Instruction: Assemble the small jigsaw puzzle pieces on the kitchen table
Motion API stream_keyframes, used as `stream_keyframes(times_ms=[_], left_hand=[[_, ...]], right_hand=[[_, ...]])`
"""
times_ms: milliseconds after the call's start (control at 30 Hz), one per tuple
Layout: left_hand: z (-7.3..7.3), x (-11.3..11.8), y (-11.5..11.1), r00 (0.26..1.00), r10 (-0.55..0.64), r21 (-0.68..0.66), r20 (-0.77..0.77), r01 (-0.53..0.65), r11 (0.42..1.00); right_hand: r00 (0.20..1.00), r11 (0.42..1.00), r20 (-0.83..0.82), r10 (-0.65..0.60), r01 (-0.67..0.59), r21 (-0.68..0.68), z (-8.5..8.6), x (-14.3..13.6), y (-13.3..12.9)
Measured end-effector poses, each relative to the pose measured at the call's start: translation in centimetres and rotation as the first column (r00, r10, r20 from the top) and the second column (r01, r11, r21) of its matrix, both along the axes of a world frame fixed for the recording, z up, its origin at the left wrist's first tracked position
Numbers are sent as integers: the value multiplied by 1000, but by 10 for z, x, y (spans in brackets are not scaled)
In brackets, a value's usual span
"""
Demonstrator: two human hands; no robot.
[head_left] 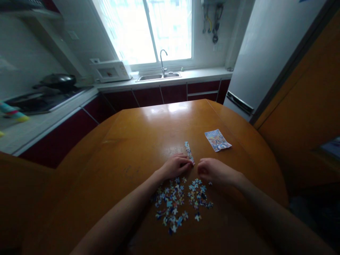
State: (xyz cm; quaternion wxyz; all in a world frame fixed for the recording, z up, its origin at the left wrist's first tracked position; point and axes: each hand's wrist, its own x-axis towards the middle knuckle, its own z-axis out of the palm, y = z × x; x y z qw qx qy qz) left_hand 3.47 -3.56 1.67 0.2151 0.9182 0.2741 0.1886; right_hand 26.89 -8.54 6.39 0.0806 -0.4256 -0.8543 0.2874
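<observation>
A narrow strip of joined puzzle pieces point(188, 151) lies on the wooden table point(148, 131). My left hand point(176, 165) rests beside the strip's near end, its fingertips touching that end. Just right of it, my right hand point(209, 169) is closed, fingers curled in; whatever it may hold is hidden. Loose puzzle pieces point(170, 203) are spread in a pile below my left hand, and a smaller group point(197, 191) lies below and left of my right wrist. A printed picture sheet point(217, 140) lies flat beyond my right hand.
Past the table's far edge are a counter with a sink point(159, 76), a faucet point(162, 62) and a white microwave point(111, 71). A pan point(58, 80) stands on the stove at left. A tall refrigerator point(260, 53) is at right.
</observation>
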Motion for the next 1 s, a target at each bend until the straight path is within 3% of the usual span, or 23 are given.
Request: stream_keyframes(times_ms=[167,333,633,733,833,1000], left_hand=[[0,1,0,1000,-3,-12,8,3,1000],[0,0,0,1000,8,-13,4,-8,1000],[7,1,0,1000,-20,-47,9,21,999],[6,0,1,1000,-29,-61,12,30,998],[3,-1,2,998,-9,-103,60,15,995],[-2,-2,3,981,117,-158,155,-92,983]], right_hand=[[947,988,282,153,-146,-49,13,-13,-35],[929,984,333,163,-176,8,12,-22,-50],[916,977,353,189,-212,28,6,-25,-52],[936,984,324,140,-168,61,10,-23,-49],[963,991,270,10,-46,126,15,-16,-36],[953,971,228,-201,163,174,18,0,-11]])
